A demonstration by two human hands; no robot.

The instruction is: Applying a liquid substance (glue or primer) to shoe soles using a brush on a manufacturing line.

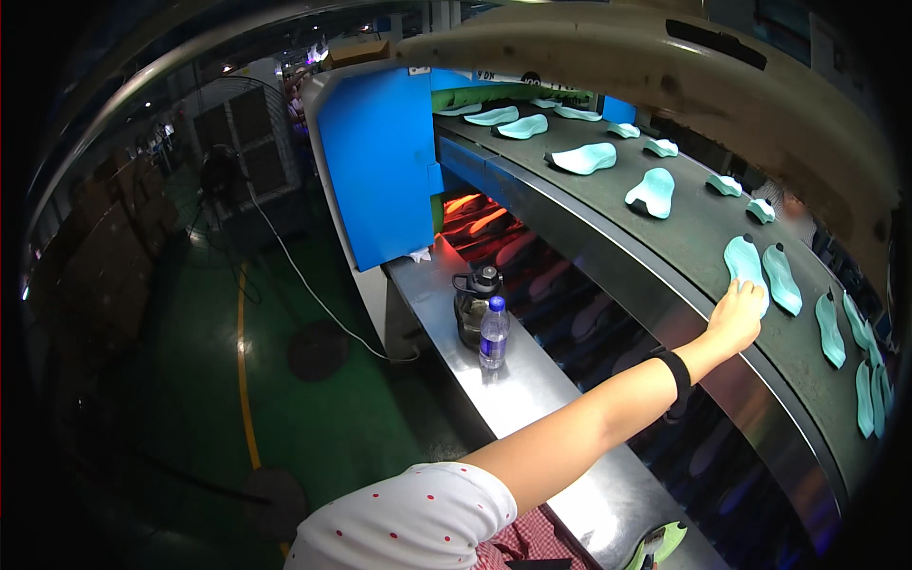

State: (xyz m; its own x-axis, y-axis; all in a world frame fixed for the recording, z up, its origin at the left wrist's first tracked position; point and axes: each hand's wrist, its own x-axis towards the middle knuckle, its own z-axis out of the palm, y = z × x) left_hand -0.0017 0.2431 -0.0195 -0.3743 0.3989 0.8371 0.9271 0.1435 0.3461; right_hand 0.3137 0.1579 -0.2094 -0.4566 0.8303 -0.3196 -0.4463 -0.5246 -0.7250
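Observation:
My left hand [737,318] reaches across to the conveyor belt [608,204], its fingers closed on the near end of a mint-green shoe sole [744,258] with a dark tip. Just right of that sole lies another mint-green sole [781,279], lengthwise on the belt. A black band [676,375] circles my left wrist. At the bottom edge, a bright green curved piece [673,540] shows with a pale brush-like thing [653,543] against it, both partly cut off. My right hand does not show clearly anywhere.
More soles [652,193] are spread along the belt. Below it runs a metal ledge [532,404] with a dark jug [470,313] and a small water bottle [494,332]. A blue machine housing [375,171] stands left of the belt; red-glowing soles [486,221] show underneath. A pale cable [294,256] crosses the floor.

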